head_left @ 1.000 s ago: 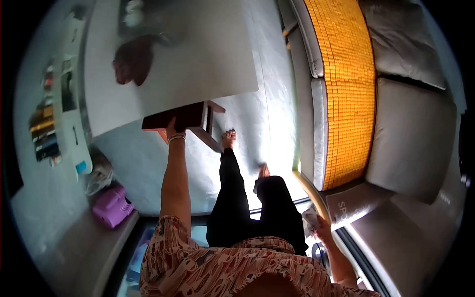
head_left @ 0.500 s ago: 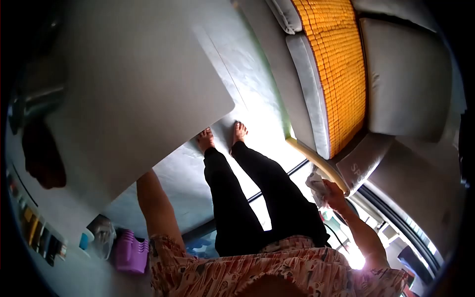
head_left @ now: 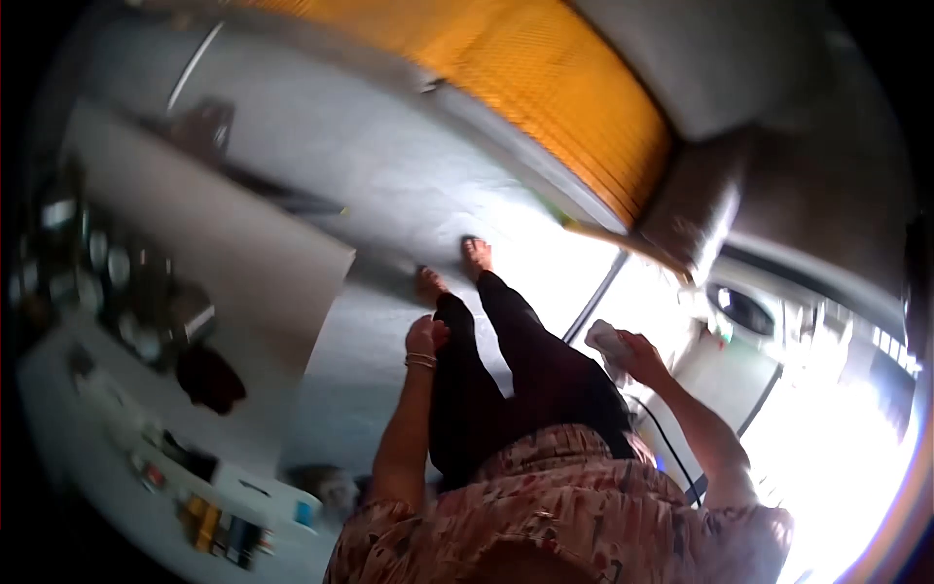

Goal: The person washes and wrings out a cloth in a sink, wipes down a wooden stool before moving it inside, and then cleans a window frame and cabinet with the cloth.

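Right hand (head_left: 638,358) is gripping one crumpled pale cloth (head_left: 605,339) beside the right leg (head_left: 537,343); the left hand (head_left: 425,336) is hanging near the left leg (head_left: 461,360), its closure unclear. Two bare feet (head_left: 477,255) are standing on grey floor (head_left: 355,146) between one pale table (head_left: 248,282) and one orange-matted sofa (head_left: 550,83).

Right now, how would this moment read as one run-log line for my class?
right hand: holds pale crumpled item | left hand: no held object visible, before dark trousers | table: apart from both hands
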### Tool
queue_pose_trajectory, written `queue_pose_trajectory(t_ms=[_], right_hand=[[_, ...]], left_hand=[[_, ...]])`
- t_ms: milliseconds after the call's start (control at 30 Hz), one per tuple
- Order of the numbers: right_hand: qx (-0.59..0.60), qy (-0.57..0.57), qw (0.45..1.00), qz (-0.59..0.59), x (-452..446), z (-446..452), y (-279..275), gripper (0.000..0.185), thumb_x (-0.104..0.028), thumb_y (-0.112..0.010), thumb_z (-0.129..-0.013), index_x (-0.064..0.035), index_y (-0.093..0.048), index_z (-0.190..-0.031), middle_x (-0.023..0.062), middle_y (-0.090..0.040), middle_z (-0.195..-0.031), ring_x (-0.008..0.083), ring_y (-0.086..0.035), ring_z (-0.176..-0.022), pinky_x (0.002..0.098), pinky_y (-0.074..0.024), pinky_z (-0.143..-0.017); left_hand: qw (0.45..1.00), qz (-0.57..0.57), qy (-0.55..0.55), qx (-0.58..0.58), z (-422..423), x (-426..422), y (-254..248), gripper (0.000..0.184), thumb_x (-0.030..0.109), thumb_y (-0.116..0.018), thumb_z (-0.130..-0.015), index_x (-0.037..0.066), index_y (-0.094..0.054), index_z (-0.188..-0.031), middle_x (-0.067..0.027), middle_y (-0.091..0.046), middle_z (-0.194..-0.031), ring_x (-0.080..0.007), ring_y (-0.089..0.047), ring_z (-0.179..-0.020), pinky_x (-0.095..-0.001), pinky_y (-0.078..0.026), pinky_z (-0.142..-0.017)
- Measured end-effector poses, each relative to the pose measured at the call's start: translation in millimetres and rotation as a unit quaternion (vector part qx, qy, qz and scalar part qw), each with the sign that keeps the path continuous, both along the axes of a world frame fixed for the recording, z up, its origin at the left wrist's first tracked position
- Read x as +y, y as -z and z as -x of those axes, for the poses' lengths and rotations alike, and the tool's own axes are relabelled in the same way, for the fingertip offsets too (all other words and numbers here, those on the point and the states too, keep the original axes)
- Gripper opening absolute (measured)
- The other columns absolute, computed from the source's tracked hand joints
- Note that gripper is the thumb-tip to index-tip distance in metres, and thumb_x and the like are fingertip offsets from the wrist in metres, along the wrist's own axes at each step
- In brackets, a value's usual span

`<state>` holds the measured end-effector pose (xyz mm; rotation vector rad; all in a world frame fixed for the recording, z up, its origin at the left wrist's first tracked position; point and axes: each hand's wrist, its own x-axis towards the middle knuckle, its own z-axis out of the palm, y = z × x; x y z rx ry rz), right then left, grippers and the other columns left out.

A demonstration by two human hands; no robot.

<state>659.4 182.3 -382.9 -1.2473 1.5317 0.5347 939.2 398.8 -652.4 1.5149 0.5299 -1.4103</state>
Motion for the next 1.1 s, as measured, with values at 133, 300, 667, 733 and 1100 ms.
queue_pose_trajectory(t_ms=[133, 300, 667, 733, 1100], right_hand=[[0.046, -0.077, 0.979, 0.180, 61, 44, -4, 0.040, -0.040, -0.056, -0.084, -0.0093, -0.059, -0.109, 0.0093, -0.065, -0.089, 0.0197, -0.062, -0.088, 0.0292, -0.0477, -0.077], [-0.047, -0.071, 0.939, 0.335, 139, 129, 35, 0.028, -0.031, -0.057, -0.081, -0.0163, -0.061, -0.104, 0.0088, -0.064, -0.086, 0.0240, -0.063, -0.080, 0.0342, -0.0503, -0.069], [-0.013, 0.381, 0.876, 0.297, 205, 57, 82, 0.047, -0.023, -0.069, -0.070, -0.0026, -0.059, -0.111, 0.0185, -0.063, -0.098, 0.0286, -0.060, -0.096, 0.0355, -0.0466, -0.087], [-0.127, 0.578, 0.760, 0.268, 187, 36, 97, 0.046, -0.013, -0.067, -0.073, 0.0025, -0.055, -0.115, 0.0151, -0.063, -0.104, 0.0210, -0.060, -0.096, 0.0299, -0.0470, -0.086], [-0.327, 0.651, 0.601, 0.329, 107, 25, -10, 0.042, -0.018, -0.059, -0.079, 0.0010, -0.055, -0.116, 0.0108, -0.064, -0.102, 0.0156, -0.060, -0.090, 0.0275, -0.0487, -0.078]], left_hand=[[0.963, 0.131, 0.234, 0.010, 5, -59, -85, 0.029, 0.028, -0.051, -0.092, 0.008, -0.052, -0.113, -0.0105, -0.064, -0.093, -0.0213, -0.064, -0.076, -0.0328, -0.052, -0.063], [0.911, 0.124, 0.393, -0.016, -19, -81, -144, 0.026, 0.023, -0.056, -0.090, 0.008, -0.055, -0.111, -0.0074, -0.065, -0.091, -0.0146, -0.064, -0.072, -0.0232, -0.051, -0.058], [0.795, 0.083, 0.596, -0.070, -96, -198, -170, 0.033, 0.024, -0.056, -0.089, 0.007, -0.049, -0.117, -0.0091, -0.061, -0.090, -0.0187, -0.061, -0.071, -0.0282, -0.050, -0.056], [0.761, 0.137, 0.631, -0.061, -62, -234, -197, 0.034, 0.025, -0.055, -0.090, 0.007, -0.049, -0.118, -0.0084, -0.060, -0.093, -0.0177, -0.061, -0.072, -0.0270, -0.049, -0.057], [0.008, 0.680, 0.663, 0.314, 216, -272, -517, 0.051, 0.043, -0.040, -0.094, 0.000, -0.053, -0.116, -0.0207, -0.053, -0.116, -0.0324, -0.049, -0.111, -0.0430, -0.036, -0.095]])
